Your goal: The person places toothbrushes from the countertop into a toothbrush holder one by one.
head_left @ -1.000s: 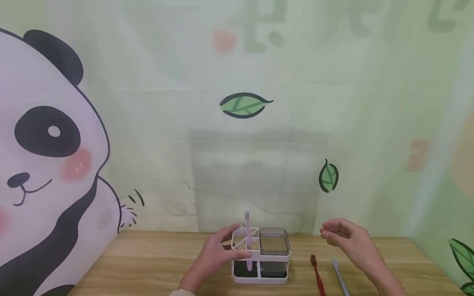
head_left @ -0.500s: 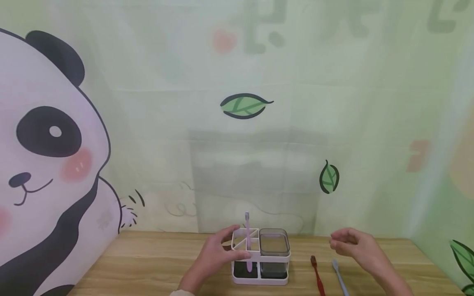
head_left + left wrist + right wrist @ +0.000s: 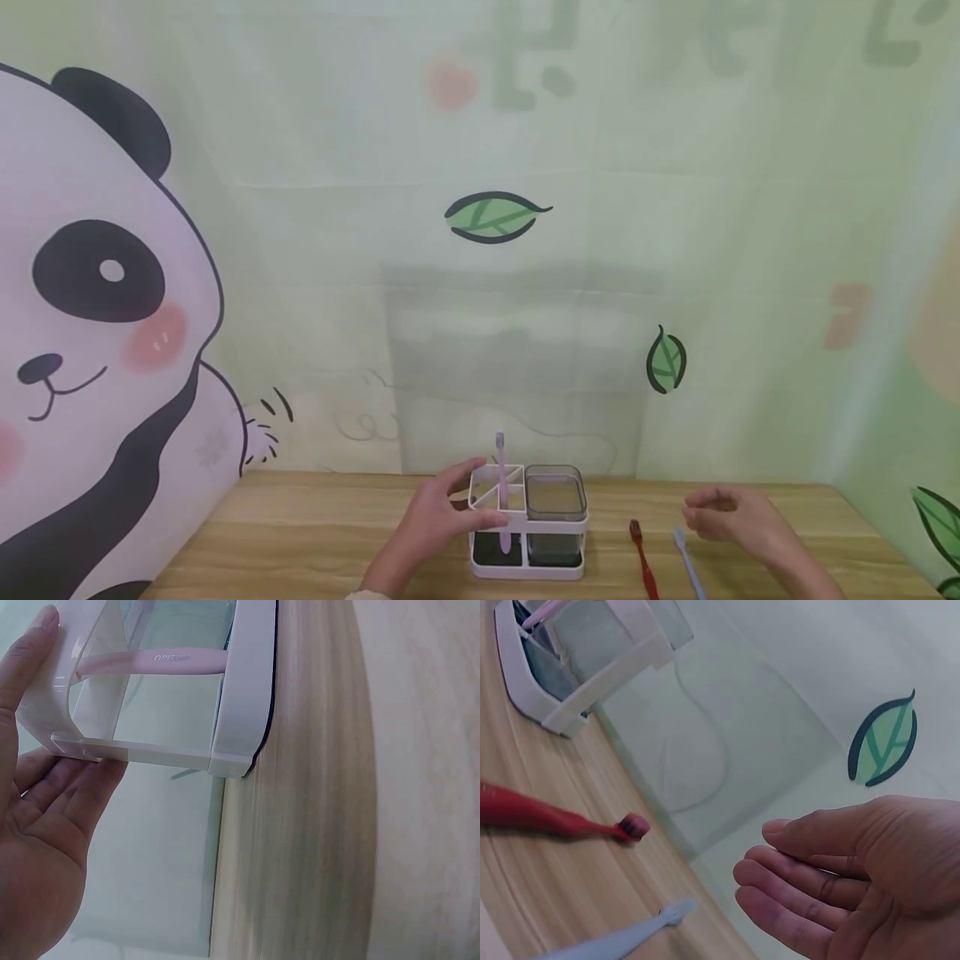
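My left hand (image 3: 435, 512) grips the left side of a white toothbrush holder (image 3: 551, 527), thumb at the front and fingers behind. In the left wrist view the thumb and fingers span the upper frame of the holder. A pink toothbrush (image 3: 506, 540) stands upright in one of its divided slots, and a clear grey cup (image 3: 556, 510) fills the right half. Right of the holder, a red toothbrush (image 3: 642, 557) and a light blue toothbrush (image 3: 687, 560) lie side by side on the table. My right hand (image 3: 738, 518), fingers loosely bent and holding nothing, hovers just right of the blue toothbrush's head.
The wooden tabletop (image 3: 300, 533) ends at a pale green backdrop cloth (image 3: 300, 233) printed with a panda (image 3: 97, 333) and leaves. The holder stands near the front middle of the table.
My right hand has moved right and down, from above the red toothbrush to beside the blue one. The left hand, holder and toothbrushes stay in place.
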The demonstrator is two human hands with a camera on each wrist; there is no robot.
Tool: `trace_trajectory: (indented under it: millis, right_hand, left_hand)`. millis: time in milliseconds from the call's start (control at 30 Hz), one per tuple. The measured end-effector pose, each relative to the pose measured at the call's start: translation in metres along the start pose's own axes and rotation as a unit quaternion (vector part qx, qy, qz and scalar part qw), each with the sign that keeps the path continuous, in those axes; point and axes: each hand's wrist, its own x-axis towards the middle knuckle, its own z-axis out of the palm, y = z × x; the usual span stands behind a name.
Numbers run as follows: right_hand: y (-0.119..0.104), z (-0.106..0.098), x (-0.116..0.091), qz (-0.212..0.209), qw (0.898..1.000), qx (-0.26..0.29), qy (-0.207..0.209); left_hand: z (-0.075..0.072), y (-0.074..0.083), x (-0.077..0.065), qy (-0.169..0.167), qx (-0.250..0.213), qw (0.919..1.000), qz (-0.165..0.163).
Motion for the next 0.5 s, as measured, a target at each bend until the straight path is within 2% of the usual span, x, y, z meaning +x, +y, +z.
trace_trajectory:
  millis: [300,500]
  right_hand:
    - [0.016,0.002,0.001,0.044,0.999,-0.006,-0.007]
    - [0.025,0.002,0.001,0.052,0.998,-0.033,-0.025]
  left_hand:
    - [0.0,0.002,0.0,-0.001,0.001,1.0,-0.005]
    - [0.0,0.002,0.0,-0.002,-0.009,1.0,-0.002]
